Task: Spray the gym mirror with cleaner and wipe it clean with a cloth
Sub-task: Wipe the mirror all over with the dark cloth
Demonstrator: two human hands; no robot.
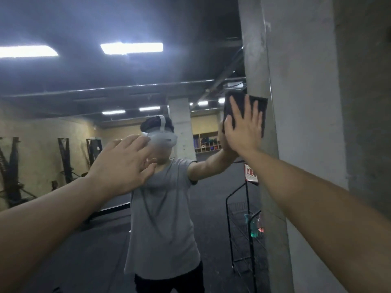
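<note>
My right hand point(243, 127) has its grip spread wide, fingers straight, palm pressing the dark grey folded cloth point(257, 111) flat against the large wall mirror point(127, 208) of the gym. The cloth sits high and hard against the mirror's right edge, just beside the bare grey concrete pillar point(306, 123), so I judge the unwiped glass lies to the left and below, and the next stroke has to go that way. My left hand point(122, 166) hangs nearer the middle, grip loose and holding nothing, and I cannot tell whether it touches the glass. Much of the cloth is hidden under my palm. A greenish bottle-like shape point(252, 227) low down, by the black wire rack point(239, 229) in the reflection, is too blurred to name as the cleaner. Streaks or wet patches I cannot make out.
</note>
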